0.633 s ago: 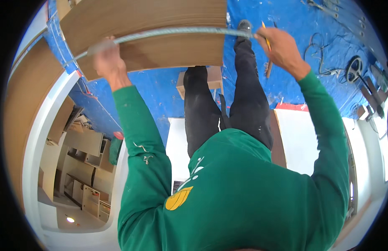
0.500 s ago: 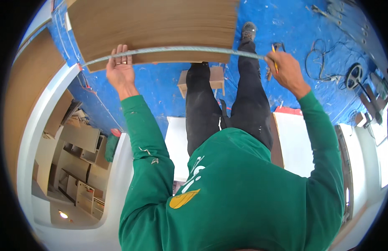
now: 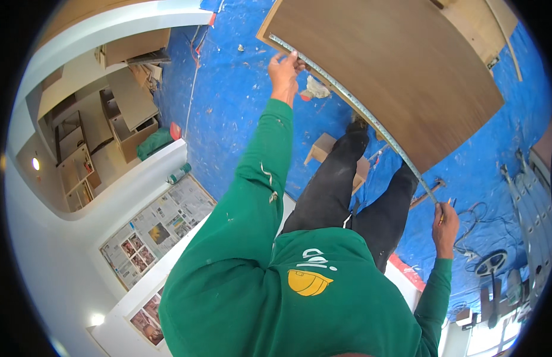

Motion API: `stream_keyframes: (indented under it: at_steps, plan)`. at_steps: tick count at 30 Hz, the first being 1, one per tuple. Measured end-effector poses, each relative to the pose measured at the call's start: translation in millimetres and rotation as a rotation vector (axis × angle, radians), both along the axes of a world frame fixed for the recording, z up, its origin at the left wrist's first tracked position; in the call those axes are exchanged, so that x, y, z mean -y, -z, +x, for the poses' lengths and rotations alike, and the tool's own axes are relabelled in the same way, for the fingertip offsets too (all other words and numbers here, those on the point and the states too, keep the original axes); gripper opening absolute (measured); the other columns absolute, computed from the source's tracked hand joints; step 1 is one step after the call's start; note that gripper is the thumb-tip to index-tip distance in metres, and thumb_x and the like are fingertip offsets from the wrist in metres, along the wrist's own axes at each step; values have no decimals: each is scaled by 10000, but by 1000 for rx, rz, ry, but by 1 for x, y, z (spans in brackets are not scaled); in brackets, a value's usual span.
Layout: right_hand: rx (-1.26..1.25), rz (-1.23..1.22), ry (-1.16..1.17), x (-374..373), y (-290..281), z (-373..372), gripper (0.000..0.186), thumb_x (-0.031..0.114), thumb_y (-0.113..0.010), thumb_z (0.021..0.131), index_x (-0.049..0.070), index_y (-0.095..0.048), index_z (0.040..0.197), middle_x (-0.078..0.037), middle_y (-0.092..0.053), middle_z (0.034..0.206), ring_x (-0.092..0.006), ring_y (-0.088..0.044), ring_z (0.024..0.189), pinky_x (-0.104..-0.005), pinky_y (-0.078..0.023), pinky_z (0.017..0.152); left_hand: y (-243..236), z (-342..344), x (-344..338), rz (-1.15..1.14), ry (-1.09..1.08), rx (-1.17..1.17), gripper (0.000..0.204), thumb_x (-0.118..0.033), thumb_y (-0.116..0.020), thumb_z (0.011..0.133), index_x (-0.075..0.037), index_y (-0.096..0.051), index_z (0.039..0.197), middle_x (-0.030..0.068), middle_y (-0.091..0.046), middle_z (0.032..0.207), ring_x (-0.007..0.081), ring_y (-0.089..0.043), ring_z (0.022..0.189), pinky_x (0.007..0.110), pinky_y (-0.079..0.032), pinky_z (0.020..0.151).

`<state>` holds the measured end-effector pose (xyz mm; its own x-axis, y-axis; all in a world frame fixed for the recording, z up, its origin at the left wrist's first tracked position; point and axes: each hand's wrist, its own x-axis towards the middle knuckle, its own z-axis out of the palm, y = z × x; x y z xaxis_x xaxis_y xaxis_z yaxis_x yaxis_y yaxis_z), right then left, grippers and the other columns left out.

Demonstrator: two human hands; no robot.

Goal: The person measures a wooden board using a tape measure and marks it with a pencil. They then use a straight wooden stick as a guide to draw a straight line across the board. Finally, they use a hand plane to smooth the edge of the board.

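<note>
Head view, and there's the tape (image 3: 348, 94), running along the near edge of the board (image 3: 400, 65), its long axis slanting from upper left to lower right, between the hands! Left hand (image 3: 283, 72) at the upper end, fingers half curled; pinching, I can't tell. Right hand (image 3: 445, 231) grips the lower end, just off the board.

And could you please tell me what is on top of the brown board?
A measuring tape runs along the near edge of the brown board, then on to the right hand. Wood beneath the tape is covered from view.
</note>
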<state>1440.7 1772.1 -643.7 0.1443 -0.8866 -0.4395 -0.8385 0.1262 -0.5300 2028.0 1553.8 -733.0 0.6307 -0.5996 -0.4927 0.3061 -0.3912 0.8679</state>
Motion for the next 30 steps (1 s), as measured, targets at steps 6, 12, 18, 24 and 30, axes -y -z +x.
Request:
stream_keyframes:
  at_steps: [6,12,18,24,30]
  plan:
    - [-43,-15,-9,20,-9,41,139,143,-668,1045,11,-696,1012,-220,-674,874,-421,-665,815,-512,-494,712,-3,92,36,72,265,241,1139,75,-753,922,-11,59,1716,193,-749,1019,241,-751,789,361,-626,676]
    - [-89,-5,8,15,-13,52,144,154,-667,1048,17,-707,1032,-224,-690,906,-435,-673,841,-513,-510,737,9,131,47,144,488,266,872,38,-780,918,26,-313,1654,156,-764,973,227,-759,806,343,-632,682]
    - [-134,15,-43,-9,18,25,181,247,-655,1044,91,-716,1114,-184,-715,991,-419,-684,932,-527,-524,775,23,168,48,202,631,287,517,-95,-706,1023,49,-531,1488,233,-753,1235,327,-782,1088,386,-634,926]
    - [-128,6,10,-1,28,41,208,298,-647,1050,96,-688,1025,-164,-711,902,-421,-680,842,-556,-520,713,29,183,65,133,625,240,595,4,-703,1017,103,-406,1524,269,-703,1230,408,-783,1020,437,-665,877]
    - [-117,-181,39,-10,59,36,202,305,-655,1038,109,-700,1017,-142,-710,875,-402,-688,825,-540,-530,696,26,185,80,169,702,243,635,35,-676,1020,110,-315,1537,278,-690,1238,430,-765,1073,466,-656,944]
